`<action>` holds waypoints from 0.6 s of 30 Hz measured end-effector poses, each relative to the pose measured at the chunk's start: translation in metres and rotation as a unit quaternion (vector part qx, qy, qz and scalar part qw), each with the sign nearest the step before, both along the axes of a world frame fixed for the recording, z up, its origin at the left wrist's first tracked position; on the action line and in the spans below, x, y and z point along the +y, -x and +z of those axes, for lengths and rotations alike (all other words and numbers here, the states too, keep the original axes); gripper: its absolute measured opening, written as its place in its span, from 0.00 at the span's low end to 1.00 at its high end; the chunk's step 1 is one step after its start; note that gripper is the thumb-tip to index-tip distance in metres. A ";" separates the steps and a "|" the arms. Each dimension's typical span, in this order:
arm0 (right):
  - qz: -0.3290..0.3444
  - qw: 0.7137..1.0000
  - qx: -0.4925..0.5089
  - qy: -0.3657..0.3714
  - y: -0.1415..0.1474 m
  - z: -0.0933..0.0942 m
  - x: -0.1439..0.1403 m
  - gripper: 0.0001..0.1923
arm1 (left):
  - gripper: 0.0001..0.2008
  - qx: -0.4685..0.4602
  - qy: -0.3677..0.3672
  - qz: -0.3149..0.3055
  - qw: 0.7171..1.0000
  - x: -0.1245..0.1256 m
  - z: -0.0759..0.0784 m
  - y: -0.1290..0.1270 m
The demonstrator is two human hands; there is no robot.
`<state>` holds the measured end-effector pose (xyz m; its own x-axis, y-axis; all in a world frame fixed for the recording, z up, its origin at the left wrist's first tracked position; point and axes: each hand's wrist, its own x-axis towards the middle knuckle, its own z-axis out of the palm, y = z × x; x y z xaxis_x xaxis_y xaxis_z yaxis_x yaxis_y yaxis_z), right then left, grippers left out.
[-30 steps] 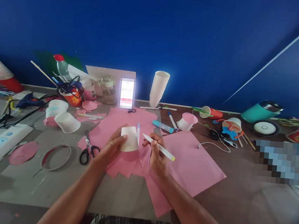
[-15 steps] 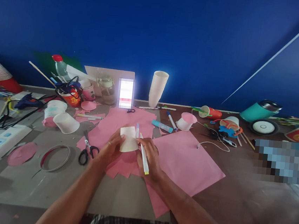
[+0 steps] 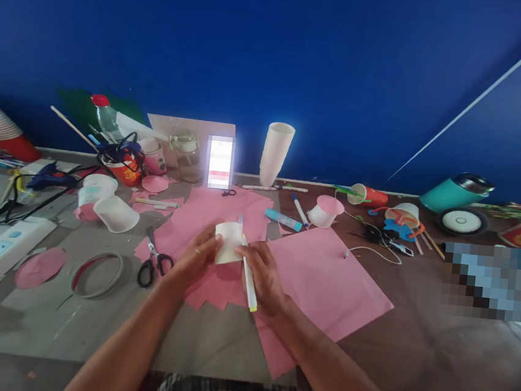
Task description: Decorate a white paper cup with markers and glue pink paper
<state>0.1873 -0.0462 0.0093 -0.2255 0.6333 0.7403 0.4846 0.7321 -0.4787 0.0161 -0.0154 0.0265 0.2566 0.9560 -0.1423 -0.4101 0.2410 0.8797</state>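
Pink paper pile (image 3: 208, 209) lies on the counter (image 3: 209, 344). White paper cup (image 3: 229, 245) is over the pile, grasped by the left hand (image 3: 200, 252). Right hand (image 3: 266, 273) grips a yellow-ended marker (image 3: 249, 283), fingertips at the cup. Scissors (image 3: 153, 262) at the pile's left edge; blue tube (image 3: 283, 220) at its right; stacked cups (image 3: 276, 154) beyond it.

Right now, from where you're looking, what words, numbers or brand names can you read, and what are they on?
None can be read.
Bright screen: blurred out.
Red cup of tools: yellow marks, too blurred.
Light-blue tube: any print too small.
Held marker: any print too small.
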 end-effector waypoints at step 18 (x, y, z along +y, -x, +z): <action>0.104 0.906 0.309 0.270 0.000 0.012 -0.006 0.14 | 0.33 -0.020 0.012 0.060 0.998 0.003 0.004 0.000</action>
